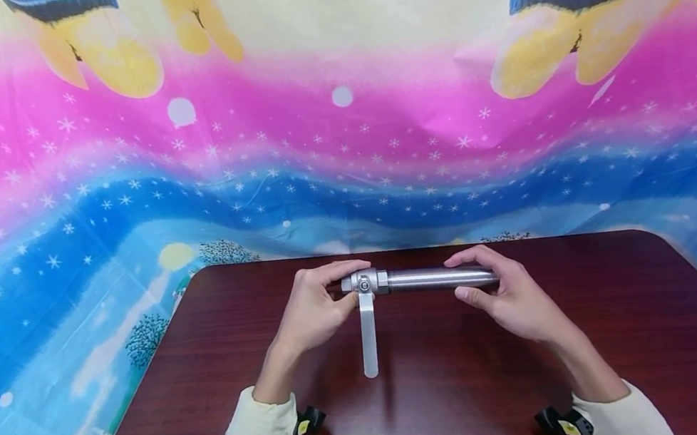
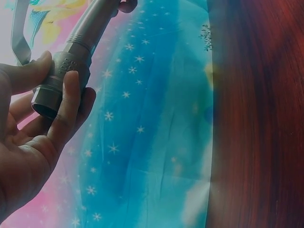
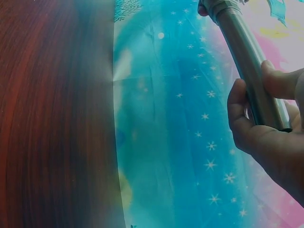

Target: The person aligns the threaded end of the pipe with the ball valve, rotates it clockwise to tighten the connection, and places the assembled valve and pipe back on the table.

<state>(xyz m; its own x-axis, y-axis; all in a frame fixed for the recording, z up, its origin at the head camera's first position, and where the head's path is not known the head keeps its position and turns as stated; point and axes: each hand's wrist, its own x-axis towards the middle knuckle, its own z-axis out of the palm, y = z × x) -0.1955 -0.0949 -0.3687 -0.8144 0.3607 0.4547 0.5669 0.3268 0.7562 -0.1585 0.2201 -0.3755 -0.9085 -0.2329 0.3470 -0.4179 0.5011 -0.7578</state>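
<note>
Silver lever-handled metal valve [image 1: 365, 284] on smooth steel tube [image 1: 426, 279]: long axis crosswise, lower centre of frame; left hand [image 1: 310, 311] grips valve end, right hand [image 1: 516, 302] grips tube's right end.

Head view sits up high on the wearer, facing forward and down, far enough back to get the bench [image 1: 458, 384], both arms and loads of printed backdrop [image 1: 340, 146]. Left wrist one's way closer, looking past the left grip [image 1: 314, 311] at the ball valve [image 1: 364, 280], with the steel tube [image 1: 426, 279] running away. Right wrist is similarly tight, past the right grip [image 1: 522, 302], along that same tube from its other end. Both wrist pics sit sideways, bench edge near vertical. All three share tube, bench and backdrop.
</note>
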